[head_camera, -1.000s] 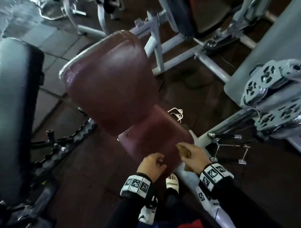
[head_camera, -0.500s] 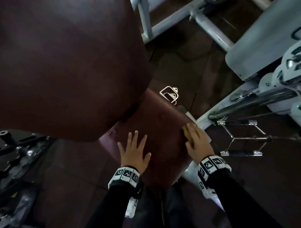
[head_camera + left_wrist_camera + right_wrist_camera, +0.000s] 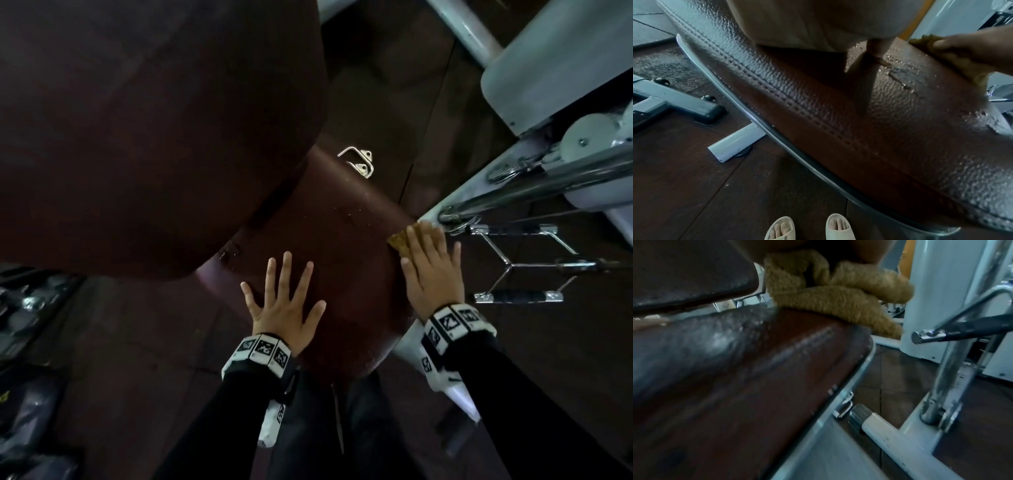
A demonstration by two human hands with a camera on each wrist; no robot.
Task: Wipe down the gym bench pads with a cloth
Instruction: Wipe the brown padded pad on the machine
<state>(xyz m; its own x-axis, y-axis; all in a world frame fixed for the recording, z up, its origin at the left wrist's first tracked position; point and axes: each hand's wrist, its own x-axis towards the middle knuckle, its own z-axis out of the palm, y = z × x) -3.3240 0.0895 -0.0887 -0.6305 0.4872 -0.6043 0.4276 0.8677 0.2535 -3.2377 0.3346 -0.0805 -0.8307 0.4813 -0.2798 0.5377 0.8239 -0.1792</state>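
Note:
The maroon seat pad point(image 3: 335, 240) sits below the big tilted back pad point(image 3: 137, 120). My left hand point(image 3: 284, 294) lies flat on the seat's near left part with its fingers spread. At the seat's right edge my right hand point(image 3: 431, 267) presses a tan terry cloth point(image 3: 399, 241) with straight fingers. In the right wrist view the cloth point(image 3: 828, 293) lies bunched on the seat pad point(image 3: 756, 361), under the back pad point(image 3: 684, 272). In the left wrist view the cloth point(image 3: 925, 42) rests on the wet-speckled seat pad point(image 3: 879, 121).
A chrome cable handle point(image 3: 520, 267) hangs just right of the seat, beside the white machine frame point(image 3: 534, 68). A metal bracket point(image 3: 359, 162) sits behind the seat. Dark equipment point(image 3: 27, 308) stands at the left. My sandalled feet point(image 3: 781, 229) stand near a white bench leg point(image 3: 735, 146).
The view has closed in on the seat. My left hand went from loosely curled to flat and spread on the pad. My right hand slid the cloth along the right edge.

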